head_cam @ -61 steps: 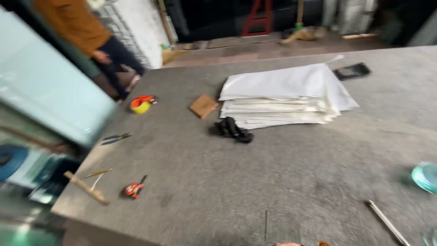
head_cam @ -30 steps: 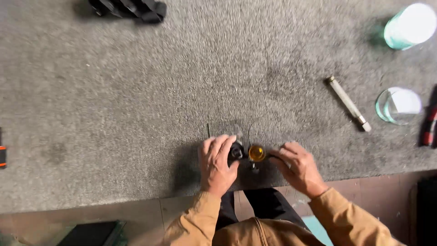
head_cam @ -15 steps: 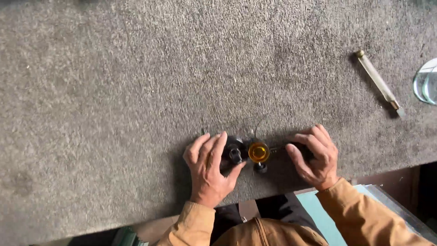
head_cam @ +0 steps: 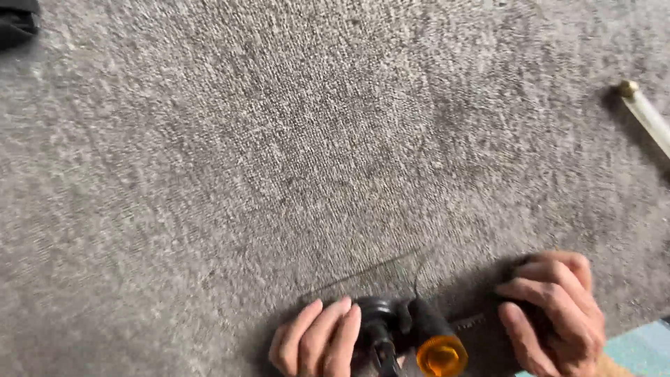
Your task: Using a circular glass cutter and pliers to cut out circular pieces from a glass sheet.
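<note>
A black tool with a round orange cap lies on the grey carpeted table at the bottom edge of the view. My left hand rests on the tool's left end, fingers together and pressed against it. My right hand is curled over the tool's dark right end. A thin, faint straight line, like the edge of a clear sheet, runs on the carpet just above the tool. My wrists and sleeves are cut off by the frame.
A white rod with a brass tip lies at the right edge. A black object shows in the top left corner. A light blue surface sits below the table edge at bottom right.
The view has closed in on the table and tilted up, so my hands and the tool now sit at the bottom edge. Both hands have stayed on the tool.
</note>
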